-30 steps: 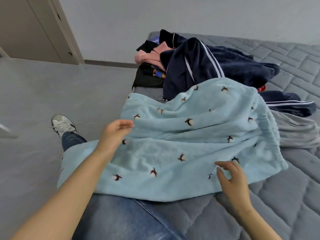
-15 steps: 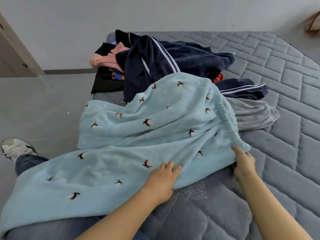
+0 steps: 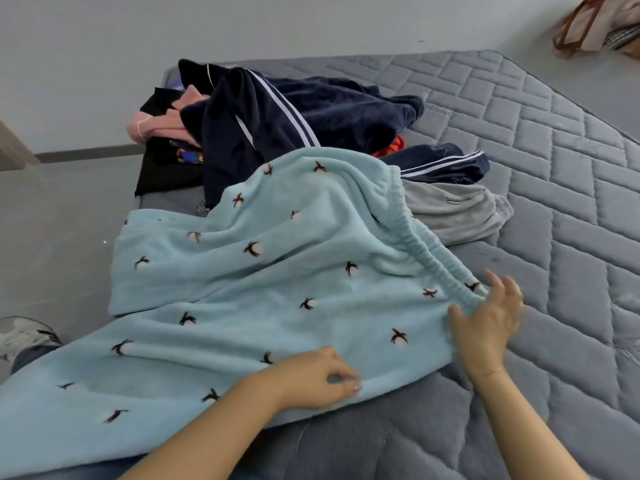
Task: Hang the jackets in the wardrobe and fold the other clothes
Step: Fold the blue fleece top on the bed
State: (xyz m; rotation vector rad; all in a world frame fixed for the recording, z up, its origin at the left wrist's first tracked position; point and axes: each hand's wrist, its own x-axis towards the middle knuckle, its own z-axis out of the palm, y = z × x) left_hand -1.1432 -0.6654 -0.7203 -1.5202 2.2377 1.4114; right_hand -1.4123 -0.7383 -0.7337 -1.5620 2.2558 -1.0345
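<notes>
— So, what sits at the far left?

— A shoe (image 3: 24, 336), cut by the frame edge, on the floor (image 3: 62, 216). Beside it a jeans leg (image 3: 33, 355) goes under the blue pants (image 3: 277, 289) and is mostly hidden.

— Where do the pants lie?

— Spread over the bed (image 3: 536, 168), one leg hanging off its left side over the knee. The waistband points right.

— And the hands?

— The left hand (image 3: 311, 382) pinches the near edge of the pants, a narrow grip with curled fingers. The right hand (image 3: 491, 317) is blurred; its fingers are spread wide at the waistband corner, and I cannot tell if they touch it.

— Behind?

— A pile: black cloth (image 3: 162, 168), a pink garment (image 3: 156, 123), a navy jacket (image 3: 294, 112) with white stripes, something red (image 3: 394, 147) nearly buried, grey cloth (image 3: 457, 209) half under the pants. At the top right, a bag (image 3: 595, 26) is cut off.
</notes>
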